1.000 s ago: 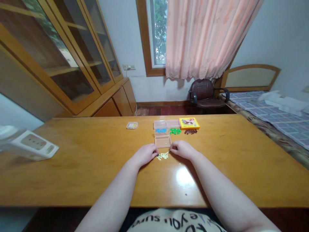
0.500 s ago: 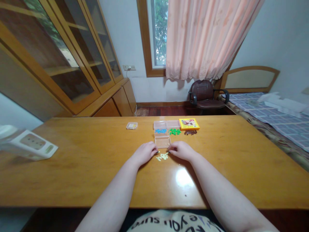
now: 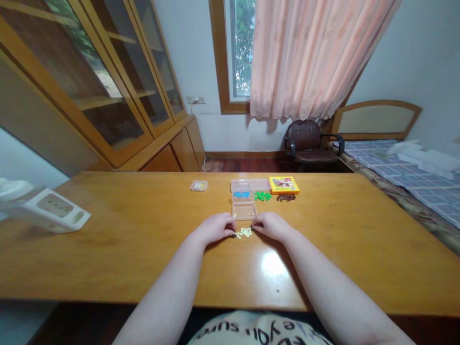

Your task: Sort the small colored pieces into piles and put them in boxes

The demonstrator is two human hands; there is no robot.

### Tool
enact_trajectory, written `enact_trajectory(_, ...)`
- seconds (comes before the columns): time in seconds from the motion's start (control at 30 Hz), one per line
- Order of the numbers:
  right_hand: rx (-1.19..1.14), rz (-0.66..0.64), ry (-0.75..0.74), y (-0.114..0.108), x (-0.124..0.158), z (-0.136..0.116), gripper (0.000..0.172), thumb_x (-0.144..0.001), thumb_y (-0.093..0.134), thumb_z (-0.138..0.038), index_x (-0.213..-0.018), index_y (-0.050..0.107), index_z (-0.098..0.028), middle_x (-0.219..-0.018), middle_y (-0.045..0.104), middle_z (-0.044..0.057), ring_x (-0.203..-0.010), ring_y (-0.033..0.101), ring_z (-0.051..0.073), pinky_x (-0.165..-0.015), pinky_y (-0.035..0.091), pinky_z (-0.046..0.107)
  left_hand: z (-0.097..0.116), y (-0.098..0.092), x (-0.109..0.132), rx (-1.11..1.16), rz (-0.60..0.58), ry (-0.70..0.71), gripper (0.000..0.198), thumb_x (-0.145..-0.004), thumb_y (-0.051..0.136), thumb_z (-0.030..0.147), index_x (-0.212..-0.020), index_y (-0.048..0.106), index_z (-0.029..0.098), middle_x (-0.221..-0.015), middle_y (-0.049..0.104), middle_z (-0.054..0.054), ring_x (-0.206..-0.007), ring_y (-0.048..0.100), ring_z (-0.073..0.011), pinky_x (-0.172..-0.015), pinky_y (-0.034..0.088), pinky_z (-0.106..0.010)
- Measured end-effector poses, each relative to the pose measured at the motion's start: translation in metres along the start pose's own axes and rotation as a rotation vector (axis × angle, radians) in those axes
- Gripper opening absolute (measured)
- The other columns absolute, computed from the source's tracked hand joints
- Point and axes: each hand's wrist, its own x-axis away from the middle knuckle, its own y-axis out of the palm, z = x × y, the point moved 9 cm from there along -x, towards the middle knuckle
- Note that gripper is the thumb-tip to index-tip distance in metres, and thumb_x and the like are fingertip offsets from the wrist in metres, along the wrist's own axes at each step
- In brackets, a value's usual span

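Pale yellow pieces (image 3: 246, 232) lie in a small heap on the table between my two hands. My left hand (image 3: 220, 226) is at the heap's left side, fingers curled and fingertips at its edge; anything between them is too small to make out. On the right side, my right hand (image 3: 268, 224) has its fingers pinched at the pieces, and what they hold is hidden. Just beyond the heap sits an open clear box (image 3: 244, 211) with a few pale bits inside. Behind it are blue pieces (image 3: 241, 195), green pieces (image 3: 262, 196) and brown pieces (image 3: 286, 197).
Clear trays (image 3: 259, 185) and a yellow box (image 3: 283, 185) stand behind the coloured pieces. A small clear container (image 3: 199, 186) is farther left. A white device (image 3: 59, 211) stands at the table's left. Beyond the table is a chair (image 3: 309, 143).
My left fingertips have moved down along the heap's left edge. A pale piece now shows at the clear box's left side. The whole view has shifted slightly.
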Motion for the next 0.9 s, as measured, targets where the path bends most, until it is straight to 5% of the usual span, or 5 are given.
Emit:
enact_trajectory(0.23, -0.136, 0.312, 0.125, -0.02, 0.002, 0.018, 0.024, -0.087, 0.053, -0.029, -0.102, 0.07, -0.022, -0.098, 0.071, 0.007, -0.085, 0.063, 0.017, -0.077, 0.047, 0.028, -0.003, 0.005, -0.002, -0.009, -0.025, -0.07, 0.008, -0.077, 0.06, 0.024, -0.081, 0.067, 0.021, -0.085, 0.067, -0.001, -0.079, 0.06, -0.0156, -0.07, 0.042, -0.023)
enact_trajectory(0.53, -0.132, -0.015, 0.002, -0.001, 0.002, 0.0, 0.024, -0.081, 0.055, -0.022, -0.096, 0.073, -0.025, -0.094, 0.073, 0.002, -0.084, 0.065, 0.017, -0.076, 0.047, 0.027, 0.001, 0.003, -0.001, -0.018, -0.009, -0.045, 0.012, -0.081, 0.054, 0.025, -0.081, 0.065, 0.02, -0.083, 0.066, -0.002, -0.074, 0.058, -0.0153, -0.065, 0.042, -0.023)
enact_trajectory(0.77, -0.113, -0.061, -0.084, 0.003, 0.003, -0.011, 0.03, -0.079, 0.052, -0.017, -0.097, 0.073, -0.027, -0.096, 0.073, 0.001, -0.089, 0.065, 0.018, -0.082, 0.046, 0.027, -0.006, -0.028, -0.007, -0.035, 0.366, -0.105, 0.017, -0.087, 0.05, 0.025, -0.089, 0.065, 0.019, -0.094, 0.064, -0.005, -0.089, 0.059, -0.018, -0.081, 0.045, -0.029)
enact_trajectory(0.9, -0.094, -0.05, -0.059, 0.003, 0.003, -0.006, 0.028, -0.079, 0.053, -0.018, -0.096, 0.073, -0.026, -0.096, 0.073, 0.001, -0.088, 0.065, 0.017, -0.081, 0.046, 0.026, -0.002, -0.02, -0.006, -0.046, 0.267, -0.034, 0.014, -0.085, 0.054, 0.025, -0.088, 0.067, 0.021, -0.092, 0.064, -0.003, -0.086, 0.059, -0.0165, -0.079, 0.045, -0.027)
